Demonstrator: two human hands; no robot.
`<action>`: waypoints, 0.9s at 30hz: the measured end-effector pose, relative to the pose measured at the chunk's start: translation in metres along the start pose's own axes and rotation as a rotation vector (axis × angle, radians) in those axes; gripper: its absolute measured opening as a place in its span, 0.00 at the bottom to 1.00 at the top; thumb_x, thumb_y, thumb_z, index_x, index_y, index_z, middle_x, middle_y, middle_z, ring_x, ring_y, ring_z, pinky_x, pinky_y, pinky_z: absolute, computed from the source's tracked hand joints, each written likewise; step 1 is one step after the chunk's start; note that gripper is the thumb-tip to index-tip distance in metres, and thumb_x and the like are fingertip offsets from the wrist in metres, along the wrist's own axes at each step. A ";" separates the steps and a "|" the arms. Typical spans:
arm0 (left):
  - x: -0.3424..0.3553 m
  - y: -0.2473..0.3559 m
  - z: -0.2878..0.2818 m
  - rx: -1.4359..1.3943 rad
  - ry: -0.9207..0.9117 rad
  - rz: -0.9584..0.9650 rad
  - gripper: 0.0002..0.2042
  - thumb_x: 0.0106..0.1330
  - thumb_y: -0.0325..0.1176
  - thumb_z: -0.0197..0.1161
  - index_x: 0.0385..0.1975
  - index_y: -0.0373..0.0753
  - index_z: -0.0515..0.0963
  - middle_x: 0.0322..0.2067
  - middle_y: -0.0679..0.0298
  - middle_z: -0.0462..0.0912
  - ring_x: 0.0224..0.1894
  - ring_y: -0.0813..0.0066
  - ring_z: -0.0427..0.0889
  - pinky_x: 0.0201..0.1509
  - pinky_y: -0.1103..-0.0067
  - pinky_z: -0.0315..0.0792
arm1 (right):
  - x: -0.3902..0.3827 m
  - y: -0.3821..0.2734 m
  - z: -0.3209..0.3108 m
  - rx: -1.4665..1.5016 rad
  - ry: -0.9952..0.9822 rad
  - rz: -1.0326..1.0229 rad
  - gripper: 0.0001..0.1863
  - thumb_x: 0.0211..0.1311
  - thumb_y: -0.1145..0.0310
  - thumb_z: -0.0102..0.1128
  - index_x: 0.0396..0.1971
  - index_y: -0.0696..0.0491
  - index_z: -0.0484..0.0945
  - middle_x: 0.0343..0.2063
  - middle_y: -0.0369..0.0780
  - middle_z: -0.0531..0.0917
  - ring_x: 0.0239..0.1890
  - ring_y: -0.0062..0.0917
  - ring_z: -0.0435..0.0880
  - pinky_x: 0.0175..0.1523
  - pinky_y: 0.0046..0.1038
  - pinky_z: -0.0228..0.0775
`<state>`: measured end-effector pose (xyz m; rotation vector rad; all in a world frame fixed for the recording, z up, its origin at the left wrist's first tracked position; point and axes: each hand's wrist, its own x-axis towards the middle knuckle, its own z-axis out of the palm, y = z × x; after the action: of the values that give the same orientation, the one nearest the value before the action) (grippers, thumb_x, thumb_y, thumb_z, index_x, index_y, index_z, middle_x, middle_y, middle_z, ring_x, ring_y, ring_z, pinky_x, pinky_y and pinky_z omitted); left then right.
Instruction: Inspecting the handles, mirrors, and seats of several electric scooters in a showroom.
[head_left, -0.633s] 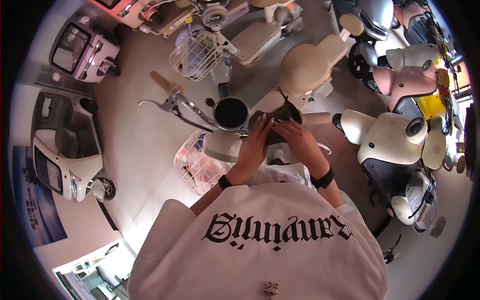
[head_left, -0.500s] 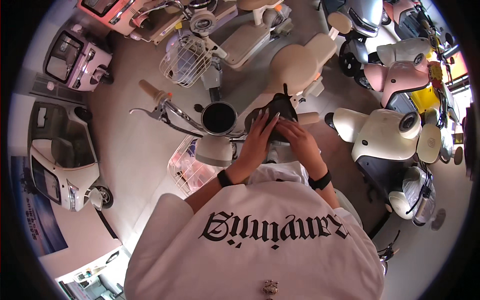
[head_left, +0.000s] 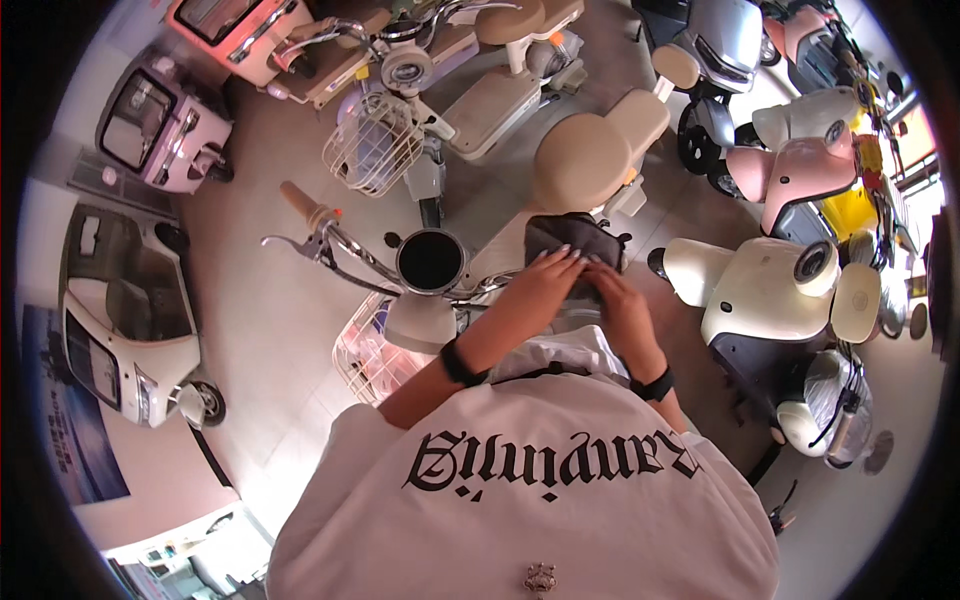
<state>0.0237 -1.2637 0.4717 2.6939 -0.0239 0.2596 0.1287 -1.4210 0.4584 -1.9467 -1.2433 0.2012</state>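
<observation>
A dark, soft, pouch-like thing (head_left: 570, 238) is between my hands, its exact kind unclear. My left hand (head_left: 548, 285) lies on its near side with fingers closed together against it. Beside it, my right hand (head_left: 615, 300) curls its fingers onto the near right side; its fingertips are partly hidden. Just beyond stands a beige electric scooter, with a tan saddle (head_left: 580, 163), a round black-faced display (head_left: 431, 262) and a chrome handlebar ending in a tan grip (head_left: 298, 201). The right part of the bar is hidden behind the dark thing and my hands.
A wire basket (head_left: 350, 345) and rounded cream lamp housing (head_left: 423, 322) sit left of my forearm. Another scooter with a white basket (head_left: 372, 145) stands ahead. A cream scooter (head_left: 770, 290) is at right, a pink one (head_left: 800, 170) beyond, and small enclosed vehicles (head_left: 135, 310) at left.
The dark thing has shifted right and turned: its narrow strap-like end, which pointed away from me, now sits at the right. Both hands moved right with it, the left forearm slanting more.
</observation>
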 end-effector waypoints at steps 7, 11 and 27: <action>-0.002 -0.006 -0.003 -0.096 -0.003 -0.357 0.29 0.51 0.22 0.60 0.58 0.34 0.65 0.60 0.49 0.65 0.58 0.52 0.69 0.59 0.67 0.68 | 0.036 0.003 0.018 -0.096 0.054 -0.140 0.21 0.48 0.81 0.49 0.45 0.57 0.76 0.47 0.45 0.78 0.50 0.39 0.76 0.56 0.34 0.69; 0.049 -0.009 0.027 0.026 -0.108 -0.215 0.23 0.50 0.30 0.66 0.46 0.30 0.69 0.43 0.50 0.78 0.46 0.49 0.78 0.51 0.65 0.72 | 0.037 0.049 -0.010 -0.067 -0.053 -0.088 0.21 0.46 0.82 0.50 0.43 0.57 0.78 0.42 0.44 0.81 0.46 0.39 0.78 0.54 0.33 0.70; 0.028 0.023 0.036 0.152 -0.030 0.074 0.18 0.58 0.26 0.53 0.49 0.33 0.73 0.50 0.53 0.78 0.53 0.57 0.76 0.58 0.67 0.69 | -0.016 0.004 -0.041 -0.015 -0.053 0.189 0.27 0.41 0.86 0.51 0.47 0.57 0.76 0.45 0.47 0.80 0.44 0.45 0.79 0.50 0.38 0.72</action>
<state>0.0566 -1.2991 0.4543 2.8521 -0.1177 0.2527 0.1447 -1.4571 0.4785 -2.0847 -1.0965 0.3425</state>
